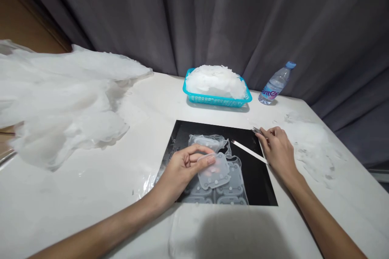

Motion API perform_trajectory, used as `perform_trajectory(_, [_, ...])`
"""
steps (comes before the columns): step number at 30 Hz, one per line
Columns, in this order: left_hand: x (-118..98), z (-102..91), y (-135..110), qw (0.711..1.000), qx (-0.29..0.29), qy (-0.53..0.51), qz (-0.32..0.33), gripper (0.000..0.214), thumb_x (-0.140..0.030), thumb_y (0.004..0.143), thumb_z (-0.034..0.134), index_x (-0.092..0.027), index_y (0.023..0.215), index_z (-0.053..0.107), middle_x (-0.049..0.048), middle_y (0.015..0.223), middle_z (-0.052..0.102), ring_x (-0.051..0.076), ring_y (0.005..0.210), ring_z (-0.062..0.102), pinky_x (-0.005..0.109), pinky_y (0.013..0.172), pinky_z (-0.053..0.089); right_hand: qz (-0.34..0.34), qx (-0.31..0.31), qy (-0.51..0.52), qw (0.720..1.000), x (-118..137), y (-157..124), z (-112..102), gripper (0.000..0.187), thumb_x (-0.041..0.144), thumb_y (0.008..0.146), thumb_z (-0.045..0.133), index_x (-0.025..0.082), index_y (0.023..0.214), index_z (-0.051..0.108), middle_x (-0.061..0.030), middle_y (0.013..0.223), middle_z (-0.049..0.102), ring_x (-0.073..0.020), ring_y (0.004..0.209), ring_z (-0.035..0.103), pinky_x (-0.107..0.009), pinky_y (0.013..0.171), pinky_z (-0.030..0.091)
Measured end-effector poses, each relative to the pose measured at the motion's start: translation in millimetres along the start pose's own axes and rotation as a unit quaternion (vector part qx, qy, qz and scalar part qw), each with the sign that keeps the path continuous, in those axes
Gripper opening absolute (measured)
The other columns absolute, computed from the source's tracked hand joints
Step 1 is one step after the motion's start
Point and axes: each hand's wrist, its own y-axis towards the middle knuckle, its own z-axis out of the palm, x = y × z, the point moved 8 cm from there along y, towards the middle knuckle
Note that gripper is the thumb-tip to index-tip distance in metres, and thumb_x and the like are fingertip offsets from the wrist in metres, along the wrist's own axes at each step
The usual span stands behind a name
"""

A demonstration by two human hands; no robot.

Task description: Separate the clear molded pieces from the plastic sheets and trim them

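Note:
My left hand (185, 166) pinches a frosted, translucent plastic piece (213, 174) with rounded corners between thumb and fingers. The piece is lifted over a clear moulded plastic sheet (235, 180) of several similar shapes. Beneath the sheet is a black mat (258, 186). At the mat's right edge, my right hand (278, 147) is closed around a small pointed metal tool (257, 130). Only its grey tips show, so its exact kind is unclear. A slim white stick (249, 152) with a dark tip lies on the mat, its near end by my right hand.
A blue plastic basket (219, 101) heaped with white translucent pieces (215, 81) stands behind the mat. Right of it is a water bottle (275, 85). A big pile of thin white sheets (67, 93) covers the left of the white table (127, 178). Scraps (319, 153) lie at right.

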Motion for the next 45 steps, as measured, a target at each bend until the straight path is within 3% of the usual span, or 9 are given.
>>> perform_trajectory(6, [-4,-2.8,3,0.999,0.017,0.041,0.029,0.034,-0.049,0.093,0.074,-0.021,0.111,0.067,0.0008,0.088,0.081,0.017,0.082,0.075,0.026,0.080,0.052,-0.035,-0.004,-0.070,0.997,8,2,-3,0.053,0.041,0.110,0.033,0.014,0.105,0.077,-0.0161,0.093,0.063,-0.0299,0.084,0.053,-0.041,0.074,0.045])
perform_trajectory(10, [-8,-0.6,4,0.997,0.032,0.061,0.044,0.033,-0.049,0.098,0.067,-0.023,0.117,0.063,-0.0007,0.086,0.078,0.017,0.084,0.073,0.028,0.082,0.050,-0.032,0.000,0.154,0.988,38,-1,-24,0.042,0.044,0.108,0.044,0.018,0.123,0.073,-0.0150,0.109,0.066,-0.0302,0.100,0.060,-0.045,0.089,0.050])
perform_trajectory(16, [-9,7.1,-1,0.990,0.055,0.110,0.063,0.031,-0.050,0.103,0.058,-0.026,0.122,0.058,-0.0014,0.086,0.074,0.018,0.082,0.069,0.029,0.076,0.048,0.010,0.213,0.505,0.836,109,-22,-14,0.032,0.043,0.099,0.066,0.022,0.122,0.074,-0.0026,0.088,0.069,-0.0169,0.075,0.063,-0.030,0.069,0.052])
perform_trajectory(21, [-37,-5.1,-8,0.940,-0.017,0.297,0.169,0.025,-0.047,0.106,0.050,-0.026,0.116,0.058,-0.0018,0.083,0.068,0.018,0.076,0.064,0.030,0.073,0.047,0.092,0.244,0.602,0.755,103,-26,-1,0.024,0.043,0.093,0.073,0.022,0.103,0.076,0.0009,0.079,0.066,-0.0122,0.062,0.062,-0.026,0.061,0.053])
perform_trajectory(26, [-71,-58.4,5,0.831,-0.202,0.481,0.193,0.038,-0.060,0.096,0.062,-0.022,0.099,0.062,0.0030,0.090,0.065,0.025,0.091,0.060,0.037,0.082,0.043,0.096,0.174,0.600,0.775,72,-9,-20,0.019,0.040,0.093,0.075,0.022,0.099,0.075,0.0008,0.079,0.069,-0.0121,0.061,0.065,-0.026,0.064,0.055])
perform_trajectory(29, [-57,-59.3,24,0.865,-0.065,0.480,0.129,0.052,-0.061,0.102,0.046,-0.022,0.071,0.058,0.0022,0.073,0.059,0.024,0.084,0.058,0.036,0.081,0.042,0.105,0.069,0.570,0.812,37,4,-44,0.020,0.041,0.091,0.077,0.021,0.097,0.074,-0.0003,0.080,0.070,-0.0126,0.058,0.064,-0.027,0.060,0.057])
perform_trajectory(33, [-47,-40.6,20,0.901,0.034,0.418,0.108,0.050,-0.059,0.104,0.044,-0.022,0.075,0.059,-0.0002,0.074,0.057,0.020,0.073,0.054,0.032,0.074,0.042,0.139,-0.030,0.548,0.824,-8,12,-59,0.027,0.045,0.088,0.079,0.021,0.098,0.070,0.0021,0.067,0.064,-0.0150,0.054,0.063,-0.027,0.050,0.054])
perform_trajectory(39, [-47,-29.4,12,0.918,0.008,0.383,0.100,0.049,-0.063,0.103,0.045,-0.022,0.100,0.072,0.0051,0.105,0.072,0.029,0.103,0.064,0.039,0.096,0.045,0.168,-0.007,0.531,0.830,-31,16,-47,0.034,0.050,0.083,0.080,0.021,0.092,0.066,0.0022,0.067,0.065,-0.0162,0.051,0.065,-0.031,0.049,0.057])
perform_trajectory(45, [-39,-24.8,19,0.956,0.028,0.273,0.107,0.046,-0.055,0.100,0.057,-0.021,0.131,0.065,0.0067,0.116,0.075,0.029,0.108,0.066,0.039,0.097,0.048,0.228,-0.152,0.484,0.831,-83,8,-68,0.038,0.049,0.074,0.086,0.021,0.090,0.067,0.0020,0.071,0.067,-0.0146,0.053,0.066,-0.031,0.056,0.060])
